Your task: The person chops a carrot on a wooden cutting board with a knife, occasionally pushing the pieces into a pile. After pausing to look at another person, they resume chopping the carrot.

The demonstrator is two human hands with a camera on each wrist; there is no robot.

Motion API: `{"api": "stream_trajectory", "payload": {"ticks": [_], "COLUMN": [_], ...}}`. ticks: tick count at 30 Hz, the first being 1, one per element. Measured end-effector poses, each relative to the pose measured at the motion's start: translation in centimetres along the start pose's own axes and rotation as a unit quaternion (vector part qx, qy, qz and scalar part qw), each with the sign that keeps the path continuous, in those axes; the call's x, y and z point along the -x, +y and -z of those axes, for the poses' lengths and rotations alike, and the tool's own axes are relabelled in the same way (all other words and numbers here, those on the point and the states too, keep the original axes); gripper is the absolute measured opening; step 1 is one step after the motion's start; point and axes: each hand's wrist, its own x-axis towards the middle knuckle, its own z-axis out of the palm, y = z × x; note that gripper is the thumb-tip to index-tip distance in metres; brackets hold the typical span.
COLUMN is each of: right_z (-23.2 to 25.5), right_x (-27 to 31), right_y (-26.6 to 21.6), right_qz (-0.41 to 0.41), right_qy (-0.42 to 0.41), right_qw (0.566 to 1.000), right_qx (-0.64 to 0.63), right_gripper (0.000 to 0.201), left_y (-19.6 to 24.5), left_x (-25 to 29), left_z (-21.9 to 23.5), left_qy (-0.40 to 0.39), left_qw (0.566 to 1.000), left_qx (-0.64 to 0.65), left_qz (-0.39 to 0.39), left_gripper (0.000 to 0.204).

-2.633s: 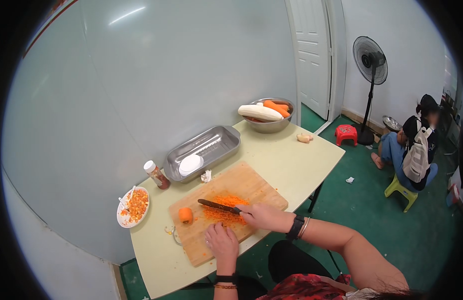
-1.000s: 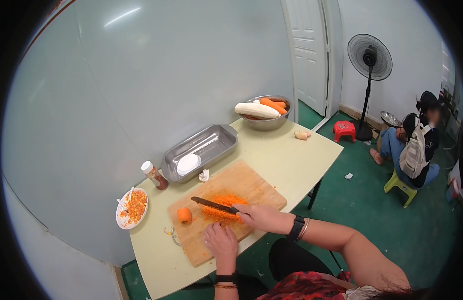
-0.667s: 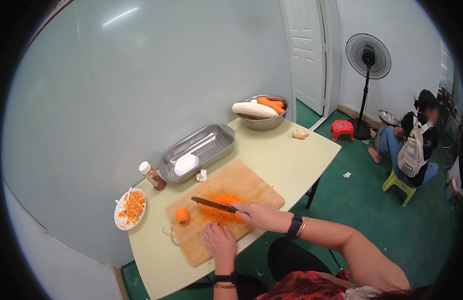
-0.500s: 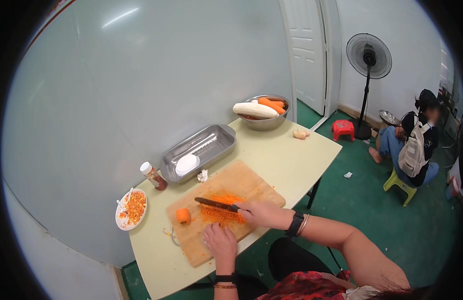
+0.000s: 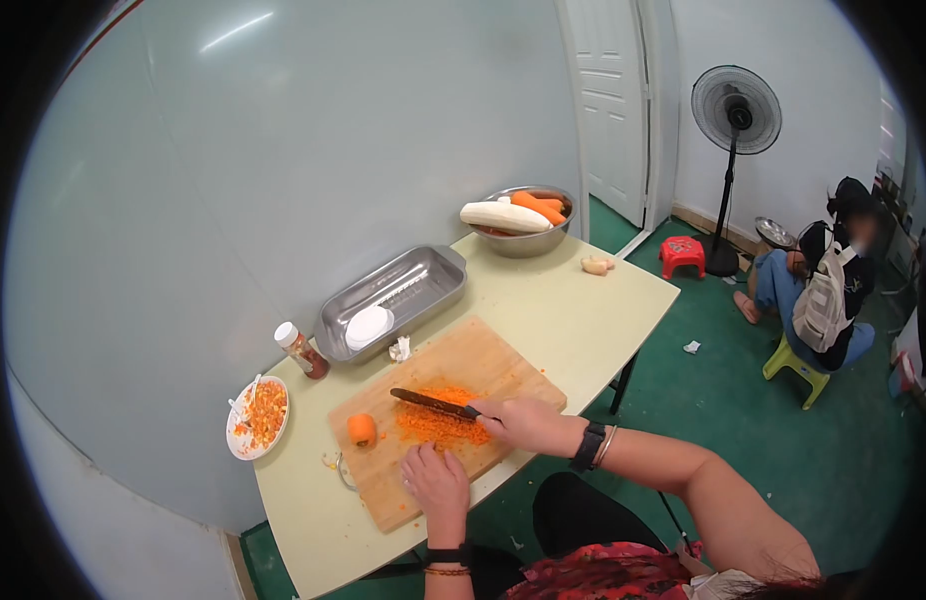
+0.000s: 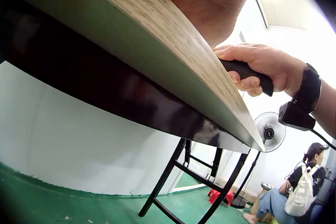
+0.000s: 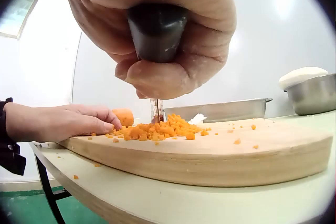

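Nearest the person, the left hand (image 5: 438,482) lies flat on the wooden cutting board (image 5: 503,365), fingers straight and together at the near edge of the minced carrot (image 5: 438,425); judging by that, it steadies the board and fences the pile. The right hand (image 5: 523,422) is curled round the black handle of the knife (image 5: 435,403), whose blade lies over the pile, pointing away to the left; the right wrist view shows the fist (image 7: 157,35) wrapped on the handle with the blade edge down in the orange bits (image 7: 157,128). Just left of the pile, apart from it, stands a carrot stub (image 5: 361,429), kept out of the blade's way. Beyond the board on the counter (image 5: 603,320) are a plate of diced vegetables (image 5: 257,416), a sauce bottle (image 5: 302,350), a steel tray (image 5: 393,300), and farthest, a steel bowl (image 5: 523,243) with whole carrots and a white radish (image 5: 503,216).
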Motion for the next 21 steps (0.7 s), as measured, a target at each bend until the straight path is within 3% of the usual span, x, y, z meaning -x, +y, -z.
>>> {"api": "stream_trajectory", "payload": {"ticks": [7,8,11,13,18,21], "right_z": [1.7,2.0,2.2,1.9,2.1,2.0], "right_x": [0.9,1.4,3.1,4.2,4.2,3.9], "right_y": [-1.5,-1.7,-1.5,-1.1,-0.9,-1.3], "right_qz": [0.017,0.02,0.02,0.008,-0.031,0.018], "right_qy": [0.02,0.017,0.005,0.003,-0.019,0.045], "right_qw": [0.999,0.999,1.0,1.0,0.999,0.999], "right_qx": [-0.024,-0.022,-0.014,-0.001,0.027,-0.02], "right_gripper": [0.035,0.036,0.036,0.037,0.034,0.034], "left_y": [-2.4,-3.1,-4.5,-3.7,-2.6,-3.0], "left_x": [-0.2,-0.8,-2.4,-3.0,-4.0,-4.0], "left_z": [-0.9,-1.0,0.5,3.6,6.8,6.8], "left_qy": [-0.017,-0.05,-0.115,-0.107,-0.098,-0.095], "left_qw": [0.998,0.986,0.871,0.742,0.747,0.753], "left_qx": [0.053,0.143,0.398,0.554,0.55,0.539], "left_qz": [-0.005,0.066,0.264,0.363,0.36,0.365], "left_gripper": [0.031,0.032,0.036,0.038,0.034,0.038]}}
